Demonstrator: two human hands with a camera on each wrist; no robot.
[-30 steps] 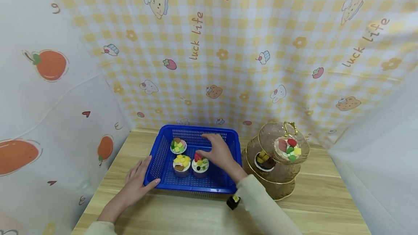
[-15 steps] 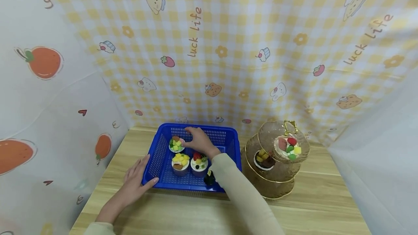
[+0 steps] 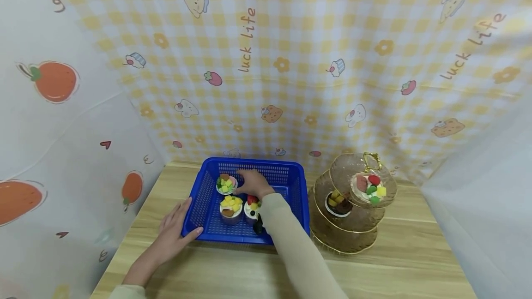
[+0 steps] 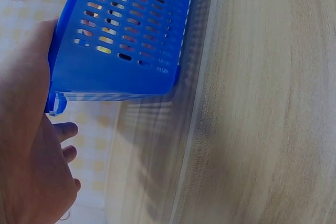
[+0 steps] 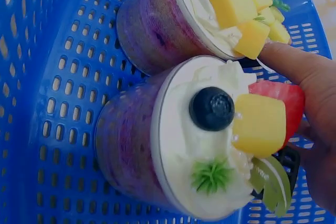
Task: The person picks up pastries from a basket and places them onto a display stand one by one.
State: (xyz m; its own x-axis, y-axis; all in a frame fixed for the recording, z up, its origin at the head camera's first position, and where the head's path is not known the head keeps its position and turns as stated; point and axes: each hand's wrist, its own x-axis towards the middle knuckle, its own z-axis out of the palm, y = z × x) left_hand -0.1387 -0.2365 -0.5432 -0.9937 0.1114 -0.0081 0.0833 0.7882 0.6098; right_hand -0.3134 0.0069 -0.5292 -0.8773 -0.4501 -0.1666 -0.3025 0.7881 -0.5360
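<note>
Inside blue basket (image 4: 105, 74) | rear dessert cup (image 3: 226, 188) | topped yellow, green, brown, pink

Table (image 3: 232, 273), pale wood grain, spanning the lower part of the head view, bears one blue basket (image 3: 224, 237) with slotted walls, standing at lower centre, and, just beside it towards the lower right, one three-tiered stand (image 3: 365, 219) of translucent brown plates with gold edges.

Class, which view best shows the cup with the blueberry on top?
The right wrist view: the blueberry cup is large, top and purple side clear. In the head view it is small, partly behind the right sleeve; the left wrist view shows nothing identifiable of it.
</note>
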